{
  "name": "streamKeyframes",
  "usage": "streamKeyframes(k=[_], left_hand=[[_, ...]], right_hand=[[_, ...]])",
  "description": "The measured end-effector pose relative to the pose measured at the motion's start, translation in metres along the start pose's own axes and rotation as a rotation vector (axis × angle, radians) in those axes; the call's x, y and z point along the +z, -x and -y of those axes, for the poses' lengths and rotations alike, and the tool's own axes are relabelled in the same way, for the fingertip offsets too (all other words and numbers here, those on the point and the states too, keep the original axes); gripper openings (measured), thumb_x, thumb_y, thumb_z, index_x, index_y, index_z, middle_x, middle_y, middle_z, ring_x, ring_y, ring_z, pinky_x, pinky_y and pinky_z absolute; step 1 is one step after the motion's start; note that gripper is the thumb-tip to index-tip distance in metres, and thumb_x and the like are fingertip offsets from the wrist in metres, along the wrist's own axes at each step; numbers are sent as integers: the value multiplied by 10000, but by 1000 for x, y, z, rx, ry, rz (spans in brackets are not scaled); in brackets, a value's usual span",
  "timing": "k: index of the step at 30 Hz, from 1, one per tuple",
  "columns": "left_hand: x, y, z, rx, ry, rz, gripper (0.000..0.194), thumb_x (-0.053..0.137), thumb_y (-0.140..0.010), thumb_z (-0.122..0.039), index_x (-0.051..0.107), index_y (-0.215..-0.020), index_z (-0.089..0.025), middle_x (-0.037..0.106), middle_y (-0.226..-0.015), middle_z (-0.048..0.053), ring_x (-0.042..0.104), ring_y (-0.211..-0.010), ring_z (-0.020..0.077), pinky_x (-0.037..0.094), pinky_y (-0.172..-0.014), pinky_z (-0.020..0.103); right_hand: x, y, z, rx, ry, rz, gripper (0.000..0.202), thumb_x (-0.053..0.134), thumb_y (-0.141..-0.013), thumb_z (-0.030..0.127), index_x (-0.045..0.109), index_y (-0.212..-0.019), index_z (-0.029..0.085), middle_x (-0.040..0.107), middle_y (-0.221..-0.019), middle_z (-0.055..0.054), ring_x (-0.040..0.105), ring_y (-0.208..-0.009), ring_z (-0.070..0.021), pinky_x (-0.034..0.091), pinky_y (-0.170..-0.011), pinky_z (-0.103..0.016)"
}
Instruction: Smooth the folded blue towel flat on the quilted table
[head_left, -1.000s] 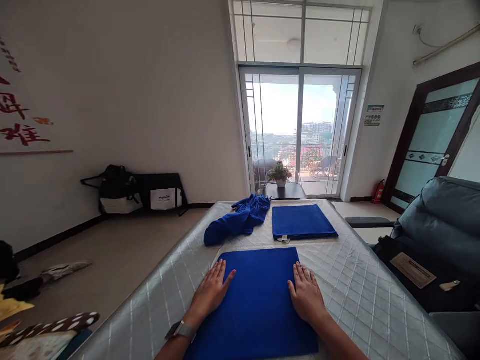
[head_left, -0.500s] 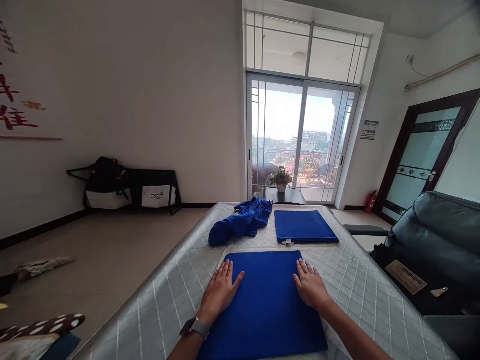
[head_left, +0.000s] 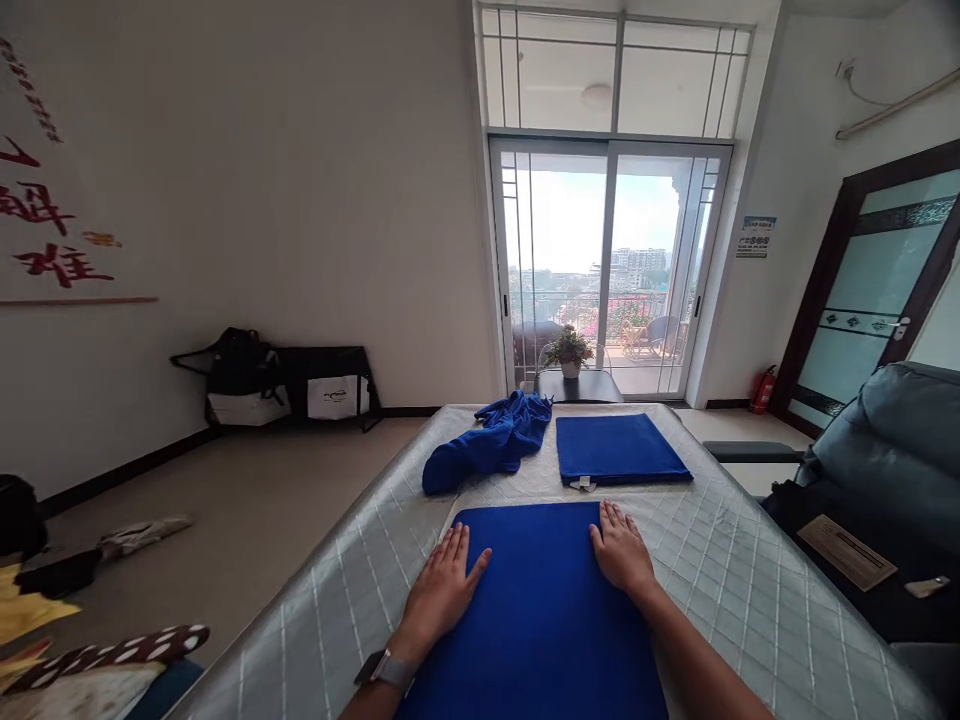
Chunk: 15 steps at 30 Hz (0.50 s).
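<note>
A flat blue cloth (head_left: 536, 610), rectangular in outline, lies on a silver quilted surface (head_left: 720, 560) in front of me. My left hand (head_left: 442, 585) rests flat at its upper left edge, thumb spread inward over the fabric. On the upper right edge, my right hand (head_left: 621, 548) lies flat with its fingers stretched forward. Neither hand grips anything. Beyond, a second flat blue cloth (head_left: 621, 448) with a white tag at its near edge lies to the right. A crumpled blue cloth (head_left: 491, 442) sits to its left. The near edge of the first cloth is out of frame.
Past the far edge stand a small dark table and a potted plant (head_left: 570, 350), before glass sliding doors. To the right is a dark armchair (head_left: 892, 450) with a brown card on it. Bags (head_left: 244, 375) lean by the left wall; cloths lie at lower left.
My view has shifted slightly, so the room appears moved. Both hands stay flat at the cloth's upper edges, with hardly any movement.
</note>
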<state>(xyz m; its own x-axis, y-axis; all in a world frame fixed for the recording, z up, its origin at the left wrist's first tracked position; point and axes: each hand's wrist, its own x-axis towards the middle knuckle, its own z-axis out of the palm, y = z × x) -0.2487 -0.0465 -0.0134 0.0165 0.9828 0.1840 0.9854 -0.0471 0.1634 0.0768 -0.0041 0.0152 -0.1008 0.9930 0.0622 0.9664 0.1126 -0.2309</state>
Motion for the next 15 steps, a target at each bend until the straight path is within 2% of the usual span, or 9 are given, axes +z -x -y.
streamKeyframes(k=[4, 7, 10, 15], left_hand=[[-12, 5, 0, -9, -1, 26, 831, 170, -973, -635, 261, -1516, -13, 240, -1590, 197, 219, -1476, 277, 247, -1192, 461], [-19, 7, -15, 42, 1, 25, 789, 160, -987, -610, 260, -1523, -39, 241, -1596, 180, 216, -1477, 263, 249, -1195, 452], [-16, 4, -57, 187, 19, 59, 739, 181, -996, -596, 251, -1537, -98, 243, -1610, 136, 200, -1485, 245, 241, -1204, 439], [8, -22, -158, 506, 66, 73, 663, 222, -1008, -563, 309, -1527, -159, 296, -1599, 126, 223, -1483, 247, 260, -1197, 467]], right_hand=[[3, -2, -2, 7, -28, -26, 662, 185, -976, 416, 189, -1550, 87, 158, -1619, -67, 134, -1492, -190, 52, -1199, -367], [5, -1, -2, 1, -66, -40, 656, 193, -976, 407, 206, -1546, 81, 180, -1614, -78, 150, -1489, -195, 48, -1199, -362], [4, -1, -3, 0, -103, -49, 646, 202, -978, 395, 220, -1544, 85, 188, -1613, -77, 157, -1488, -197, 44, -1199, -357], [4, 2, -6, -8, -110, -51, 624, 221, -977, 347, 220, -1546, 89, 179, -1617, -82, 147, -1489, -201, 60, -1199, -362]])
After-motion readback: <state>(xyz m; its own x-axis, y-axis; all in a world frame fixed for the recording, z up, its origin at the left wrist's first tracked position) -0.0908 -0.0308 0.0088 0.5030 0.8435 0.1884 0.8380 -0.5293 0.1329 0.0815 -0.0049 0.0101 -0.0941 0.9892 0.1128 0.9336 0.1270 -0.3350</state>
